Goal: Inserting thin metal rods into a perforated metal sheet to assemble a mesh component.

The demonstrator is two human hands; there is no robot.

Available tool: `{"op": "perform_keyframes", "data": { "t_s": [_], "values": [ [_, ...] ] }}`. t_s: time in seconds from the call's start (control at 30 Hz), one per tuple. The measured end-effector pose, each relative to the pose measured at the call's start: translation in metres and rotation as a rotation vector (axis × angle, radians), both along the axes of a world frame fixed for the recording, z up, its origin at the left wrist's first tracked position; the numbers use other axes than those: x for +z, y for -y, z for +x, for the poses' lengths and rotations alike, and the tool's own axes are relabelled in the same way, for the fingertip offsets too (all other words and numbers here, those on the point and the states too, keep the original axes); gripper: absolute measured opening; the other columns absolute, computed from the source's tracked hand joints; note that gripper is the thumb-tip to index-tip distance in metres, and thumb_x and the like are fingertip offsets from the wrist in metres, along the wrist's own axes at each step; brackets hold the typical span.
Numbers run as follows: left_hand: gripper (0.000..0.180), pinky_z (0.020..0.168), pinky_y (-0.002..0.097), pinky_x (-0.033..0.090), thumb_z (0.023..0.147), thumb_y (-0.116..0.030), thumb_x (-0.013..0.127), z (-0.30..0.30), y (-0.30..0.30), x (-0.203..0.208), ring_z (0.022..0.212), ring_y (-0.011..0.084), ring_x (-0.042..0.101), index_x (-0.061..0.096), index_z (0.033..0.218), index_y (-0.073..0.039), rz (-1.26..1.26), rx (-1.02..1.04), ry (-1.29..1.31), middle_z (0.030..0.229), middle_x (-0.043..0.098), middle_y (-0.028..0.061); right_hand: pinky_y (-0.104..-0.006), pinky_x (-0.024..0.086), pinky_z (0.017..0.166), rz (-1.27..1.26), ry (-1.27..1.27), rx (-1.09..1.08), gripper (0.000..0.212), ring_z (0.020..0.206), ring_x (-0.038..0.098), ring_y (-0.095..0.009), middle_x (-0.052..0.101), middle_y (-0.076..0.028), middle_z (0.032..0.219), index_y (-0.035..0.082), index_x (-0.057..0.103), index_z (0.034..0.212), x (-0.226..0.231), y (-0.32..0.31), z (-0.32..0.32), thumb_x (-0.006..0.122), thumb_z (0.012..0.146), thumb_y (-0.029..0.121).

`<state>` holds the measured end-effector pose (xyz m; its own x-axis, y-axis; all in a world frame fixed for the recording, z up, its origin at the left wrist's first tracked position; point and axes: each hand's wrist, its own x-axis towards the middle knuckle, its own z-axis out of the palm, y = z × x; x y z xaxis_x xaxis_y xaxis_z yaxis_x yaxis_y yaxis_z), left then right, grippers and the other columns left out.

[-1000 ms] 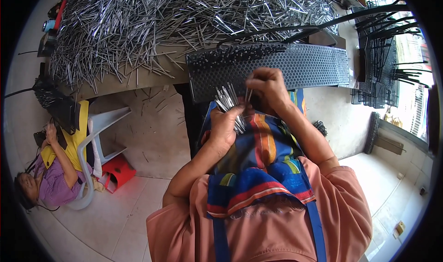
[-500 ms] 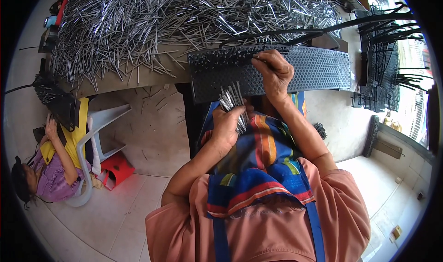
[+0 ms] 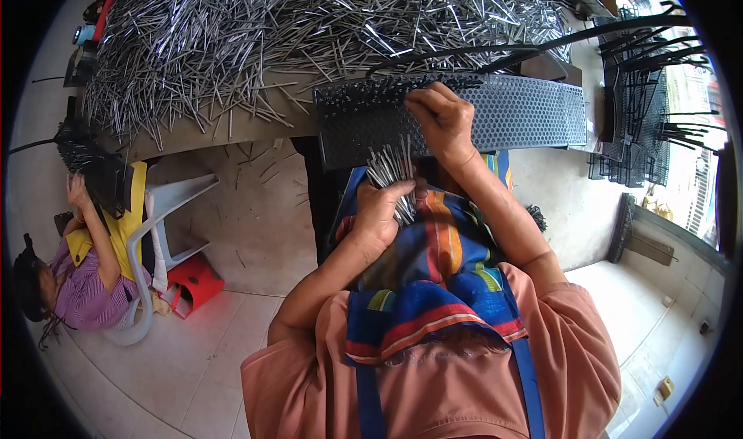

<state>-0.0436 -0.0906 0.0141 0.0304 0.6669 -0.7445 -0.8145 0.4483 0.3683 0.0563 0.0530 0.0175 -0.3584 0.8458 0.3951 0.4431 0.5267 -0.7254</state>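
My left hand [image 3: 379, 207] is closed round a bundle of thin grey metal strips [image 3: 393, 168], their upper ends fanned out near the panel's lower edge. Above and to its right, my right hand [image 3: 444, 118] has its fingers pinched over the perforated dark panel [image 3: 530, 110]; whatever it holds is hidden or too small to make out. The panel is full of small round holes and slants across my lap against the table. Short black pieces [image 3: 360, 99] stick up from its upper left part.
A big heap of loose metal strips [image 3: 255, 33] covers the table beyond the panel. A black handle-like rod [image 3: 573, 43] crosses at the upper right, by black wire racks [image 3: 638, 99]. At left, a person [image 3: 89, 284] works beside a grey chair [image 3: 139, 245] and a red bag [image 3: 193, 284].
My right hand has shifted slightly left along the panel, still pinched. My left hand keeps its bundle in nearly the same place. The other person's hand has moved up a little.
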Motion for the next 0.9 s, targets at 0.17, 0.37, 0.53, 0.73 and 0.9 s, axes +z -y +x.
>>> {"op": "perform_keyframes", "data": {
  "t_s": [0.17,0.37,0.53,0.73,0.9],
  "values": [
    [0.022,0.062,0.0314,0.056,0.081,0.008,0.063,0.002,-0.006,0.001,0.072,0.022,0.07,0.066,0.102,0.001,0.022,0.015,0.033,0.086,0.071,0.0134,-0.0344,0.049,0.056,0.024,0.167,0.031,0.013,0.063,0.065,-0.028,0.064,-0.008,0.075,0.007,0.073,0.091,0.0,-0.009,0.002,0.074,0.078,0.007],
    [0.027,0.067,0.034,0.058,0.082,0.005,0.063,0.002,-0.005,-0.001,0.076,0.0231,0.07,0.065,0.109,0.0,-0.007,-0.03,-0.046,0.091,0.072,0.014,-0.0374,0.051,0.055,0.226,0.4,0.17,0.017,0.062,0.063,-0.031,0.064,-0.007,0.075,0.009,0.073,0.096,0.008,-0.007,0.0,0.073,0.08,0.016],
    [0.026,0.062,0.0329,0.058,0.081,0.01,0.062,0.004,-0.01,0.008,0.072,0.0233,0.07,0.065,0.107,0.004,0.062,-0.011,0.014,0.09,0.072,0.0164,-0.0371,0.051,0.057,-0.265,0.094,0.025,0.018,0.064,0.067,-0.025,0.068,-0.009,0.074,0.004,0.072,0.087,0.007,0.014,0.038,0.075,0.079,0.019],
    [0.03,0.071,0.0354,0.061,0.083,0.008,0.06,0.017,-0.009,0.007,0.077,0.0237,0.071,0.064,0.112,0.0,0.106,-0.062,-0.026,0.092,0.071,0.0097,-0.0251,0.035,0.045,-1.246,-0.204,0.09,0.01,0.051,0.05,-0.007,0.058,-0.002,0.061,-0.001,0.068,0.079,0.022,0.026,0.055,0.072,0.082,0.009],
    [0.029,0.067,0.0342,0.061,0.086,0.006,0.059,0.021,0.009,-0.014,0.075,0.0229,0.071,0.063,0.114,0.001,0.05,-0.164,-0.115,0.089,0.071,0.0113,-0.0188,0.038,0.052,-0.765,-0.539,-0.263,0.005,0.057,0.051,-0.004,0.061,0.001,0.07,0.001,0.07,0.087,0.013,0.022,0.073,0.071,0.084,0.004]
  ]
}}
